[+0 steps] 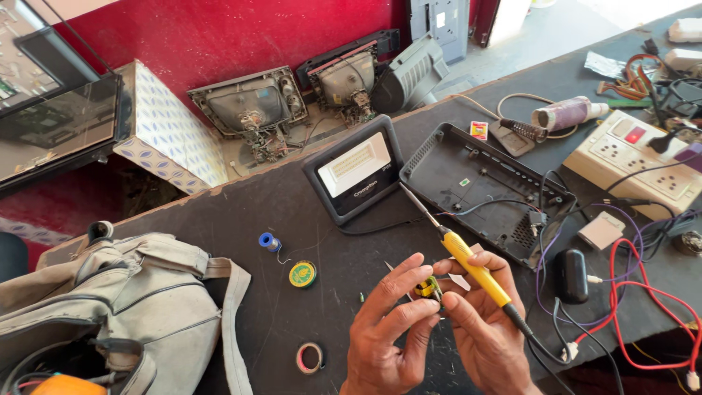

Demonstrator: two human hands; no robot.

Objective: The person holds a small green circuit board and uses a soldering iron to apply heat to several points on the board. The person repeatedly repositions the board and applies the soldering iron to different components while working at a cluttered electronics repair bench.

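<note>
Two hands over cluttered black workbench (292, 212): left hand (384, 329) pinching small component (426, 289); right hand (486, 329) grasping soldering iron (468, 263).

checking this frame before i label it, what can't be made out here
- Small yellow part, head view: mostly hidden by the fingers of the left hand and right hand; kind unclear.
- Soldering iron: its cord runs out of view behind the right hand.
- Bag: cut off by the left and bottom edges.
- Red wires: ends run off the right edge.
</note>
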